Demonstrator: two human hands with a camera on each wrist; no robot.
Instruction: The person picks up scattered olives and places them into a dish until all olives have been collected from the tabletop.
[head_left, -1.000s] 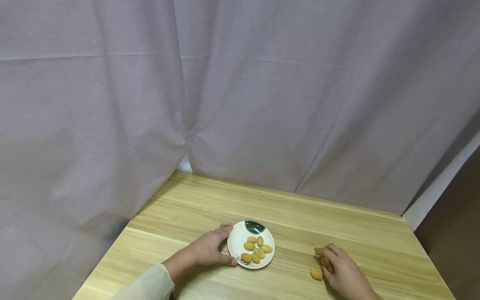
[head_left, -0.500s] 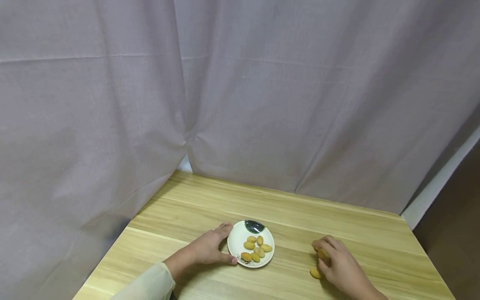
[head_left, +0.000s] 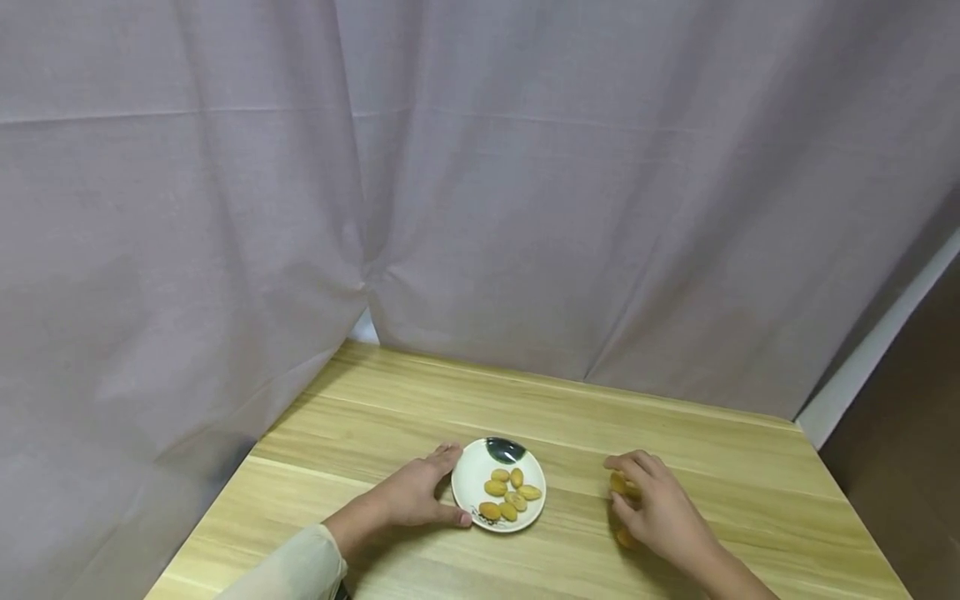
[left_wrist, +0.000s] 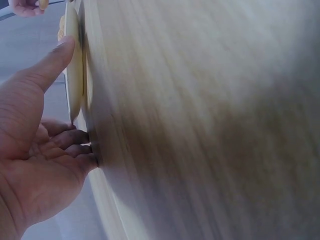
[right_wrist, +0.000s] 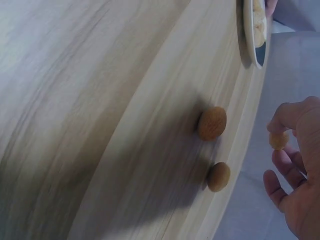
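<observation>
My left hand (head_left: 416, 493) rests against the left side of a small round white plate (head_left: 471, 475), thumb and fingertips touching its rim. In the left wrist view, the thumb (left_wrist: 57, 57) lies along the plate's side, and the other fingers are near the tabletop. Several oval yellow-brown pieces (head_left: 495, 487), like small dried fruits or nuts, lie on the plate. To the plate's right, my right hand (head_left: 667, 512) pinches one such oval piece (right_wrist: 278, 140) between thumb and finger, above the table. Beneath it, a larger oval piece (right_wrist: 212, 123) and a smaller oval piece (right_wrist: 218, 176) lie on the wood.
The wooden table (head_left: 420, 400) extends behind and between the hands. Grey-mauve curtains (head_left: 480, 208) hang along its left and back edges. A dark brown panel (head_left: 907, 400) stands beyond the right edge.
My right hand has risen from the loose oval pieces with one pinched, shifting left and slightly away from me. The left hand stays against the plate.
</observation>
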